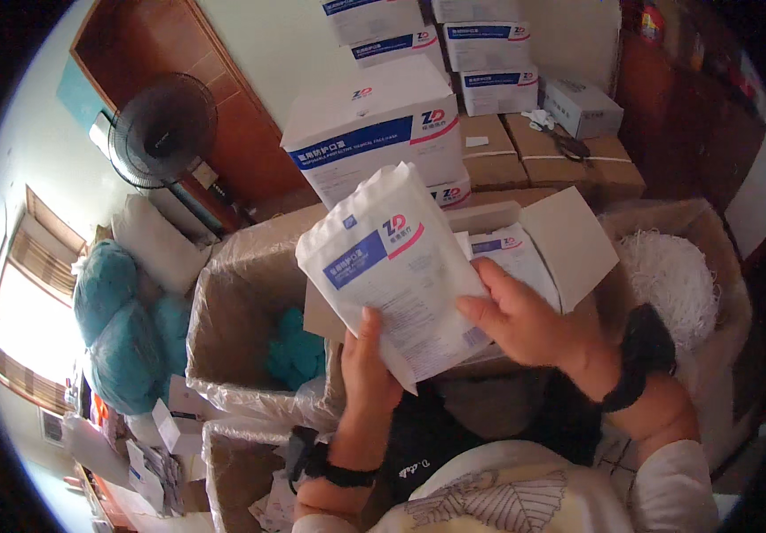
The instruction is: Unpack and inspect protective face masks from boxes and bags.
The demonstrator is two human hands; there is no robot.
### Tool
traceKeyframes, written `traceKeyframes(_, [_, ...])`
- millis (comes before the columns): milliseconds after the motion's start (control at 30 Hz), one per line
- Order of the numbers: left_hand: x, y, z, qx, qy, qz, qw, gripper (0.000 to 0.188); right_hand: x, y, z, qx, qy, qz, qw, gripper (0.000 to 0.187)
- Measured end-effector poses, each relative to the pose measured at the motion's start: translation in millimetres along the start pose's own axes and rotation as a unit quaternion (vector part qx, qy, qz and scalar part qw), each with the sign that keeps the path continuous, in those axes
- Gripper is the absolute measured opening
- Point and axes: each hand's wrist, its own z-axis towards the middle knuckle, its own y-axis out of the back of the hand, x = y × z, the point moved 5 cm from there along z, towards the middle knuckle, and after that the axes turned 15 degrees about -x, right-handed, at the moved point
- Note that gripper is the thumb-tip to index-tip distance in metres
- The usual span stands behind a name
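Both hands hold a flat white paper packet [392,293] with blue and pink print, tilted up in front of me. It looks thick, perhaps several packets together. My left hand [367,369] grips its lower left edge, thumb on the front face. My right hand [525,315] pinches its lower right edge between thumb and fingers. Just behind the right hand is an open white carton [571,247] with its flap up. Similar packets [509,250] stand inside it, partly hidden by the hand and the held packet.
A large white carton [369,133] stands behind, near stacked small cartons [494,49]. Scissors [565,142] lie on brown boxes [569,173]. Plastic-lined bins flank me: the left bin [241,293] holds teal material [297,351], the right one white strands [671,284]. A fan [161,131] stands far left.
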Motion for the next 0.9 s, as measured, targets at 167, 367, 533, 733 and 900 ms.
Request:
traceKeyframes(167, [33,34,-31,-0.122,-0.103,0.050,0.986,0.044,-24,-16,-31,-0.035,-0.026,-0.138,0.990,0.033])
traceKeyframes(367, [30,60,-57,-0.118,-0.103,-0.004,0.988,0.043,-25,-28,-38,-0.003,0.063,-0.054,0.997,0.025])
traceKeyframes(533, [38,94,-70,-0.165,-0.114,0.007,0.980,0.045,-19,-40,-45,0.071,0.009,-0.082,0.994,0.019])
traceKeyframes(733, [-61,57,-110,-0.043,-0.488,0.467,0.736,0.040,-22,-60,-62,0.219,0.215,-0.194,0.932,0.018])
traceKeyframes(900, [-15,42,-109,0.187,-0.326,0.733,0.567,0.023,-37,-79,-88,0.298,0.206,-0.182,0.914,0.018])
